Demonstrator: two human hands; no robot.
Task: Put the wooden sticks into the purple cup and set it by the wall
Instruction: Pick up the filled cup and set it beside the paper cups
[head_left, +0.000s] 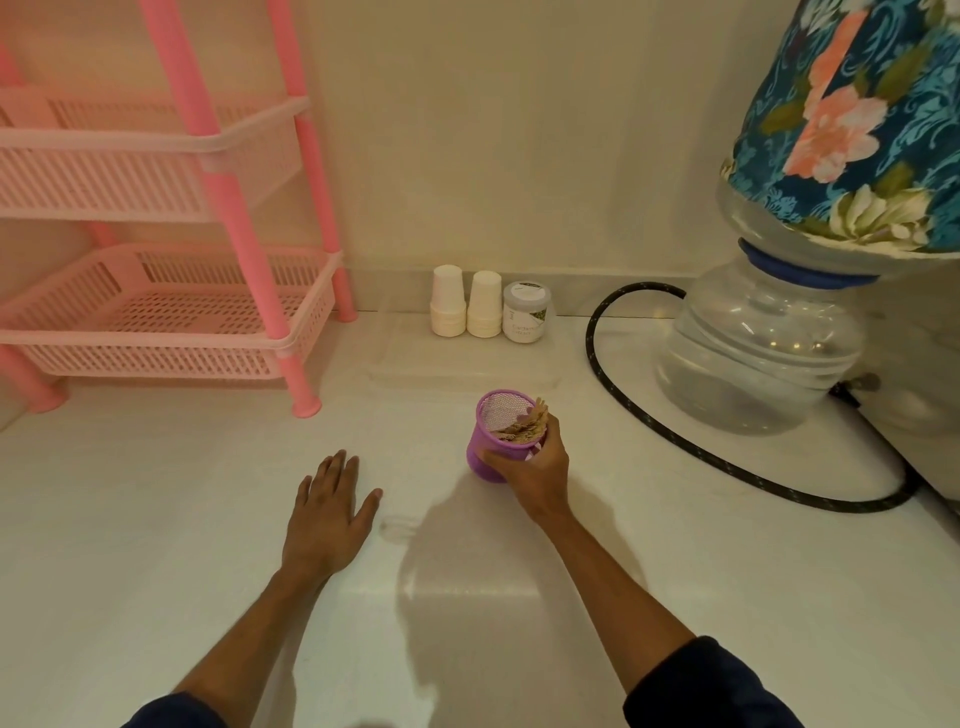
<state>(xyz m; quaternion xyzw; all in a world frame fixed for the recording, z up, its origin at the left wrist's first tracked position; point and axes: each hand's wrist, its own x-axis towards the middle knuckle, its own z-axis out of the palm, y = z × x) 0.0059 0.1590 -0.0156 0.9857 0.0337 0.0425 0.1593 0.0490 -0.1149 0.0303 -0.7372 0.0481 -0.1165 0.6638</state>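
The purple mesh cup (493, 434) stands in the middle of the white counter, tilted slightly toward me. A bundle of wooden sticks (525, 426) leans inside it against its right rim. My right hand (535, 462) grips the cup from the right and front, fingers curled round its side and rim. My left hand (330, 512) lies flat on the counter to the left, fingers spread, holding nothing. The cup is well short of the wall.
Two stacks of white paper cups (448, 307) and a labelled jar (525, 313) stand on a clear tray (467, 371) by the wall. A pink basket rack (156, 306) fills the left. A water bottle (763, 332) and black hose (675, 431) are at right.
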